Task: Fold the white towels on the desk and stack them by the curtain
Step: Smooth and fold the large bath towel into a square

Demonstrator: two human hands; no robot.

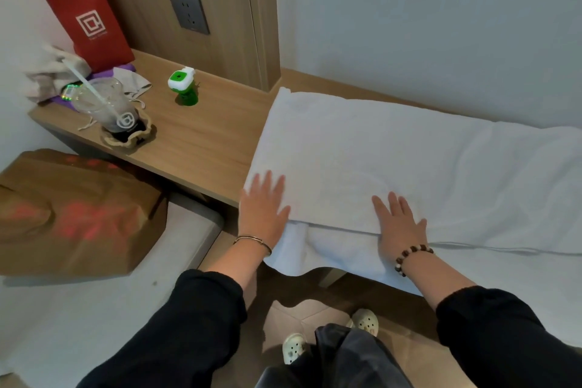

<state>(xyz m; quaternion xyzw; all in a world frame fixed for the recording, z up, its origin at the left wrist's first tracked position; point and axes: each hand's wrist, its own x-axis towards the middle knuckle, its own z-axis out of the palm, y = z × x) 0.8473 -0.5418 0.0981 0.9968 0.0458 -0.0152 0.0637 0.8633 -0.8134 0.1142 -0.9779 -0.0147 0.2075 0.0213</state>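
Hands, two: left hand [263, 208], right hand [398, 220], fingers spread flat, pressing near edge of white towel [378, 161]. Towel: one, doubled over, on table [204, 142], 3 o'clock of cup [116, 110]. Cup: one.

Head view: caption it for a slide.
Left hand and right hand press flat on a white towel on the wooden desk.

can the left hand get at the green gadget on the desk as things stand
Probably yes. The left hand lies flat on a corner of the white towel, holding nothing, and only bare desk lies between it and the green gadget; the cup stands off to the side.
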